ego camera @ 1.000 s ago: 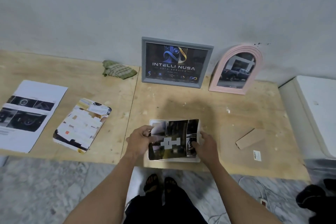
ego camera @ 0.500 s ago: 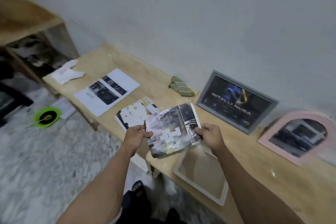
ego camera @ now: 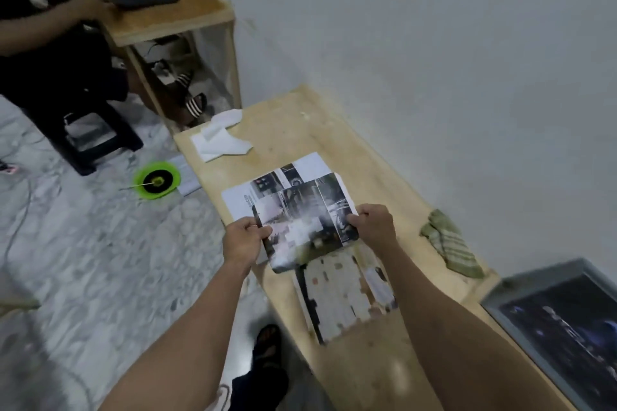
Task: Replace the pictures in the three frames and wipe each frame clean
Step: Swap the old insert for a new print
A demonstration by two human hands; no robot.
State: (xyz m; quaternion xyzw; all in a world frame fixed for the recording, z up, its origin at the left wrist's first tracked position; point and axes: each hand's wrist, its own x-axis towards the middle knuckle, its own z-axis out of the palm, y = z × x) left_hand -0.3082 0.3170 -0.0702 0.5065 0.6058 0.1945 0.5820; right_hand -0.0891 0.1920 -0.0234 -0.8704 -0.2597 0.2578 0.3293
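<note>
While both hands stay closed on it, we find the picture [ego camera: 305, 227] held above the bench [ego camera: 334, 130]. Left hand [ego camera: 243, 240] pinches its left edge; right hand [ego camera: 374, 222] its right.

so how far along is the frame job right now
One old picture is out, held by the left hand and right hand above the printed sheets. The grey frame has a print in it. The green cloth lies unused, so wiping appears left.
</note>
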